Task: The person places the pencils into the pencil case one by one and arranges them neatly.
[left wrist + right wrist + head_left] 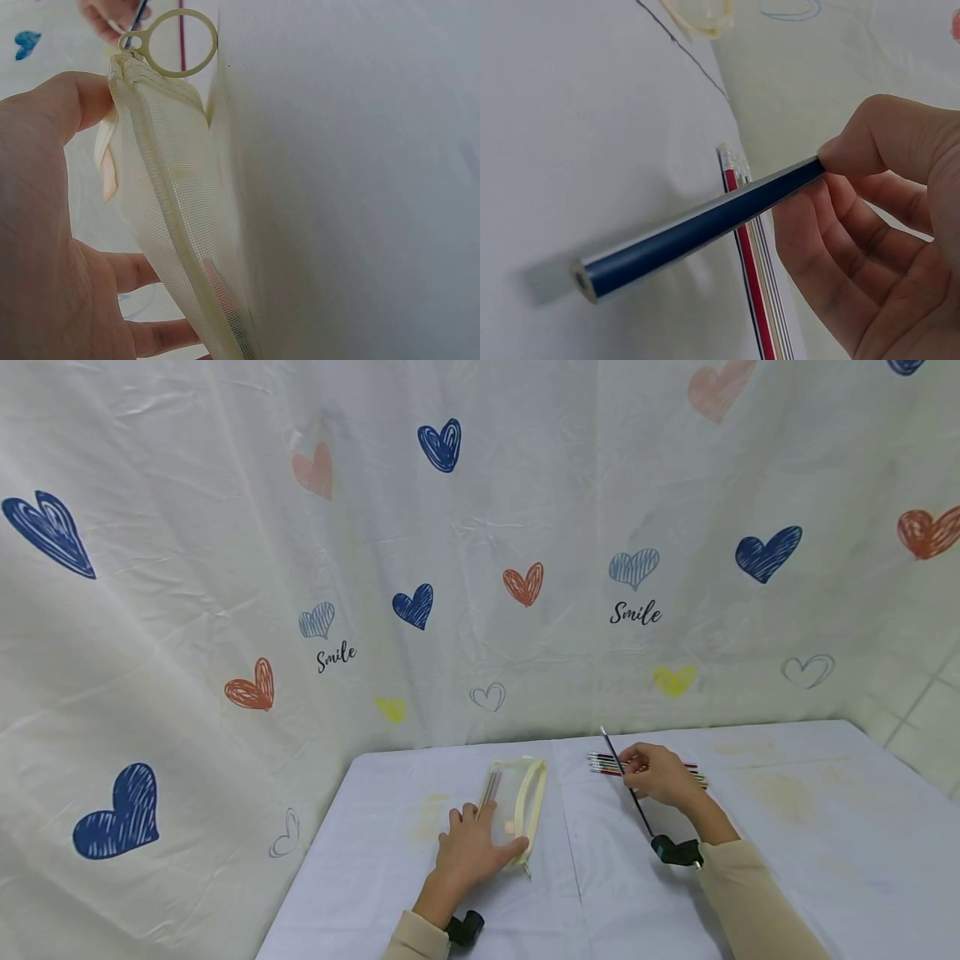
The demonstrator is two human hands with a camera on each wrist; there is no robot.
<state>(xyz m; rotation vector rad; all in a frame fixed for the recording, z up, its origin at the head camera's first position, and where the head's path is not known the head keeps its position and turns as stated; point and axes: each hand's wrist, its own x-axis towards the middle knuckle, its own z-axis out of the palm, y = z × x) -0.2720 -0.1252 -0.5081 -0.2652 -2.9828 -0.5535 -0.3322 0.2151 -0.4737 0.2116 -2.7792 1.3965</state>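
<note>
My right hand [660,774] pinches a dark blue and silver striped pencil [697,232] between thumb and fingertips. The pencil slants over the table, its flat, unsharpened end towards the right wrist camera. Below that hand lies a bundle of striped pencils [600,762], one with a broad red stripe. On the left, a pale yellow mesh pencil pouch [534,802] lies on the table. My left hand [468,852] rests on it with spread fingers, the thumb touching the zip edge near a ring pull [181,43]. A few pencils [491,783] show at the pouch's left side.
A white cloth covers the table [337,860], with a crease running between the pouch and the bundle. Behind the back edge hangs a white curtain [570,677] printed with hearts. Black wrist cameras [467,928] sit at both wrists.
</note>
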